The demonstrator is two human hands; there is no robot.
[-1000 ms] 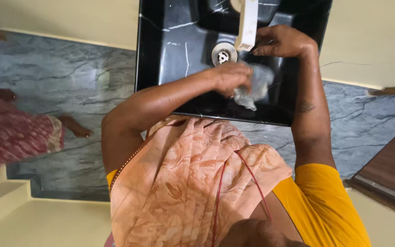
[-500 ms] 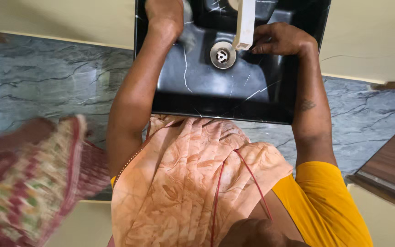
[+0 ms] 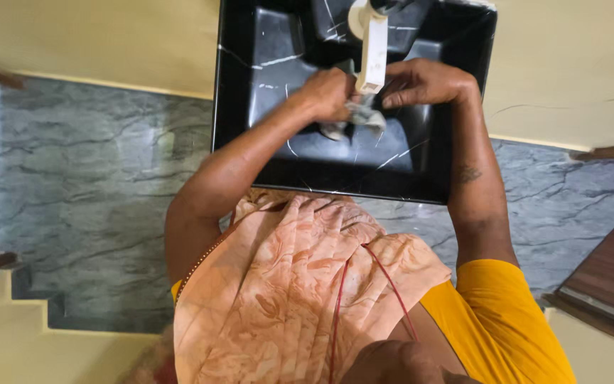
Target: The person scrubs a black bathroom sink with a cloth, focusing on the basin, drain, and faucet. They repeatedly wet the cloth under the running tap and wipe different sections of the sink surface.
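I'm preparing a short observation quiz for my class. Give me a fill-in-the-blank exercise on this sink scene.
1. The left hand grips a crumpled grey ____ inside the sink.
2. The sink is coloured ____ with thin white veins.
3. The right hand rests just right of the white ____, which juts over the basin.
4. The floor is grey marbled ____.

Missing words: cloth; black; tap; stone
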